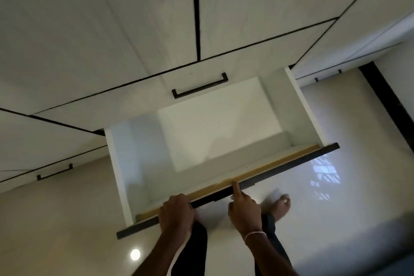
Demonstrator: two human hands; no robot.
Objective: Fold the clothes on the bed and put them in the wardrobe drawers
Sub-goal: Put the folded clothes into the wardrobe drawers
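The drawer (pixel 224 136) is standing pulled out of the wardrobe (pixel 112 29), in the middle of the view, its white inside showing. Its dark front (pixel 302 158) is running from near left to far right.

The left hand (pixel 177 210) is gripping the front towards its left end, fingers curled over the top edge; the fingertips are hiding inside the drawer. The right hand (pixel 245 209) is sitting just right of it, on the near side of the front. Its index finger (pixel 235 188) is stretching out straight and touching the top edge, while the other fingers are curling in. Whether they are holding anything on the front's face is hidden by the hand itself, and the thumb is out of sight too. A bead bracelet (pixel 255 234) is circling the right wrist.

Both forearms are being cut off by the bottom edge. Dark trousers (pixel 199 246) are showing between and under the arms, and a bare foot (pixel 281 206), blurred, is resting on the glossy floor (pixel 349 219) right of the right hand. The whole picture is slightly smeared.
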